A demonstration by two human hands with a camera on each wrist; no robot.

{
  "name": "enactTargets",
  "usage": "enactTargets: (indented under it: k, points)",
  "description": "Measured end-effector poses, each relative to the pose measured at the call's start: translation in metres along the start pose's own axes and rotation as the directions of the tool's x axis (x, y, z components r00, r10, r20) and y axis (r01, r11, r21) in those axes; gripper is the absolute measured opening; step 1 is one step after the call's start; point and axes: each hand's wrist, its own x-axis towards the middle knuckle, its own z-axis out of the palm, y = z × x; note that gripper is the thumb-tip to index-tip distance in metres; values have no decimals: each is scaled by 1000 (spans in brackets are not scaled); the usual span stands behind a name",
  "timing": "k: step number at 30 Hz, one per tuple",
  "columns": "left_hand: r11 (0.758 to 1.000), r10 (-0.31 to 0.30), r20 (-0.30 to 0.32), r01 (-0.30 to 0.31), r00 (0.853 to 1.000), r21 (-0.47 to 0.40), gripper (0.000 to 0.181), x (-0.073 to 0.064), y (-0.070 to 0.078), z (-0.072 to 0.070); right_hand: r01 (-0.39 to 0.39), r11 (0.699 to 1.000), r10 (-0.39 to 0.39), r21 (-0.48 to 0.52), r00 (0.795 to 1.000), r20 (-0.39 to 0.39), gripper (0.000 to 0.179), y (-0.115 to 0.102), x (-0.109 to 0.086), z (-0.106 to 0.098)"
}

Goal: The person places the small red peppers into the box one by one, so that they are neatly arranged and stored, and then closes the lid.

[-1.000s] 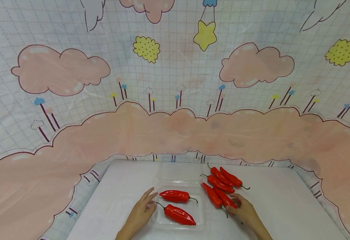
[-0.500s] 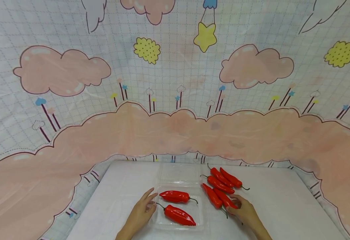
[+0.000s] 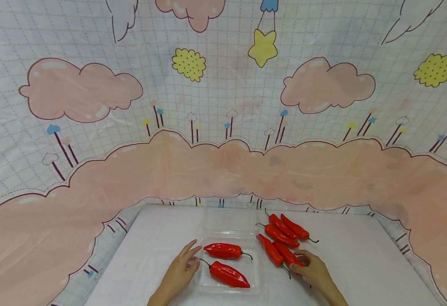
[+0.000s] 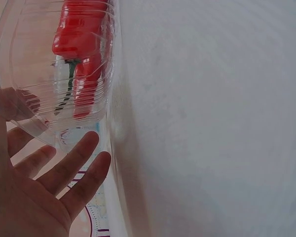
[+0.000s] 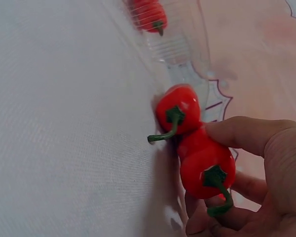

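Observation:
My right hand (image 3: 315, 270) pinches a red chili pepper (image 3: 286, 253) between thumb and fingers, near its stem end. In the right wrist view this pepper (image 5: 207, 168), with its curled green stem, lies against a neighbouring pepper (image 5: 178, 106). A clear plastic box (image 3: 260, 276) stands left of them, holding two red peppers: an upper one (image 3: 223, 250) and a lower one (image 3: 229, 274). At the box's left edge rests my left hand (image 3: 180, 268), fingers spread and relaxed. In the left wrist view, part of that hand shows through the clear plastic wall (image 4: 34, 54).
The box's clear lid (image 3: 229, 221) lies folded back behind it. Several more peppers, including one at the far right (image 3: 295, 226), lie on the white table (image 3: 368, 255) behind the right hand. A cartoon-printed cloth (image 3: 223, 170) hangs behind the table.
The camera view tilts very slightly. My right hand, with the pepper it grips, shifts a tiny bit to the right; the left hand and the box stay in place.

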Motion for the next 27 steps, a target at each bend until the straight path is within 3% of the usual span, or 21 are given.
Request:
enactTargets:
  k: [9,17,27]
  points:
    - [1000,-2,0,2,1000,5,44,1,0,-1,-23,998,23,62,1000,0,55,-2,-4,-6]
    - [1000,-2,1,2,1000,11,43,1,-1,0,-35,996,36,84,999,-9,58,-6,-9,-13]
    - [1000,18,-13,-18,1000,19,43,0,-1,1,10,996,-7,91,999,-31,51,-11,-14,-22]
